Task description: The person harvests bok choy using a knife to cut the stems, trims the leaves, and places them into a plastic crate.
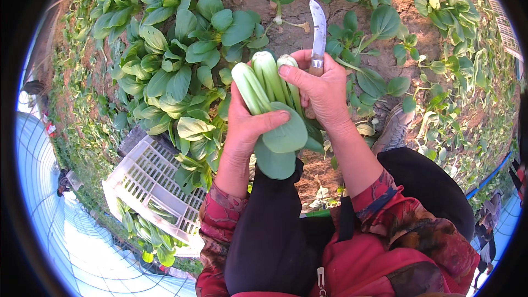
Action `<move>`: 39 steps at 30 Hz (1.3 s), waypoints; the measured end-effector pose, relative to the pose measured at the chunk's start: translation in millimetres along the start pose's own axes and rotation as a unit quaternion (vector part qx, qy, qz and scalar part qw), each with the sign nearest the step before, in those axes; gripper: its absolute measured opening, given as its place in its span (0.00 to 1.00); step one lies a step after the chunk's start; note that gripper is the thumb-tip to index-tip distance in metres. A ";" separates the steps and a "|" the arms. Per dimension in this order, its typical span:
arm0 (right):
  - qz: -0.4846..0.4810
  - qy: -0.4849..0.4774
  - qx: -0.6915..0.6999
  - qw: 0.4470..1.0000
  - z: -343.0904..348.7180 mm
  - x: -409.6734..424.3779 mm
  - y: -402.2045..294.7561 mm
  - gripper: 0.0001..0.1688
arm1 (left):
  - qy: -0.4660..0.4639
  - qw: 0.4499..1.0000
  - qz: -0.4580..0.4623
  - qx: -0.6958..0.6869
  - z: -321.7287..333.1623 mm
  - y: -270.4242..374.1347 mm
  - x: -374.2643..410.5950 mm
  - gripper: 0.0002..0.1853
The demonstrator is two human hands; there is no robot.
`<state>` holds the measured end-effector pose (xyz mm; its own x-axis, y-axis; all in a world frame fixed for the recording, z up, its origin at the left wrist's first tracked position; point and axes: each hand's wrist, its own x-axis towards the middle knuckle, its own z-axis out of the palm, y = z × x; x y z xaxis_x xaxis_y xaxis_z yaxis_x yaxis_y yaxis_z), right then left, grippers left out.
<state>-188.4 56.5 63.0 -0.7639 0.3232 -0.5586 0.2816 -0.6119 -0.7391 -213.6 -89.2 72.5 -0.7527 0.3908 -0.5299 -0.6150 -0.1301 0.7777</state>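
Observation:
Several cut bok choy heads (268, 78) are bunched in front of me, pale stalk ends pointing away and broad green leaves hanging toward my lap. My left hand (251, 119) grips the bunch from the left, its thumb lying across a leaf. On the other side, my right hand (321, 86) holds a curved-blade knife (318, 33) by its wooden handle, blade pointing up and away. The right thumb also presses on the stalk end of the rightmost head. The fingers behind the bunch are partly hidden.
Growing bok choy plants (165, 70) fill the ground ahead and to the left. A white slatted plastic crate (165, 185) with greens in it stands at my left. My shoe (394, 128) rests on the soil to the right, among small plants. Netted greenhouse sheeting (37, 152) curves along the left.

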 end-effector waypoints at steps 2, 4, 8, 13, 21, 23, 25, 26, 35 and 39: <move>-0.003 0.023 0.020 1.000 -2.4 2.6 9.1 0.18 | 0.040 0.999 0.008 0.017 5.3 -7.7 2.8 0.46; 0.007 0.030 0.030 0.999 -6.3 5.0 10.2 0.17 | 0.033 0.999 -0.009 0.020 -4.1 -11.4 7.9 0.45; 0.016 0.018 0.036 0.999 -17.3 8.3 0.7 0.16 | -0.018 0.999 -0.014 -0.044 -3.6 -10.6 8.4 0.42; -0.017 0.013 0.032 0.999 -2.1 4.3 6.3 0.17 | -0.039 0.998 -0.031 -0.035 -4.2 -12.9 4.0 0.40; -0.082 -0.007 -0.157 0.984 -2.1 9.2 11.5 0.11 | 0.028 0.999 -0.032 -0.018 -35.0 -5.9 1.2 0.38; -0.099 0.024 -0.165 0.981 -5.1 8.0 5.6 0.10 | 0.023 0.999 -0.033 -0.037 -53.8 2.3 -3.7 0.37; -0.082 0.051 -0.139 0.986 -14.2 7.2 -4.5 0.10 | 0.015 0.996 -0.048 -0.073 -77.0 11.6 -10.8 0.36; -0.072 0.042 -0.171 0.982 -19.8 10.0 -7.0 0.12 | 0.008 0.995 -0.047 -0.090 -91.9 11.4 -14.2 0.35; 0.039 -0.152 -0.169 0.973 26.6 -12.7 23.0 0.21 | 0.043 0.993 -0.055 -0.097 -91.9 -11.2 -27.8 0.36; 0.046 -0.077 -0.098 0.991 19.1 -18.4 29.3 0.15 | 0.008 0.985 -0.070 -0.157 -58.5 -27.9 -17.0 0.37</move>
<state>-177.2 18.8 58.9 -0.8049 0.1497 -0.5742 0.4500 -0.4768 -0.7551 -197.4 -145.5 40.0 -0.6578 0.4100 -0.6318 -0.7532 -0.3530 0.5550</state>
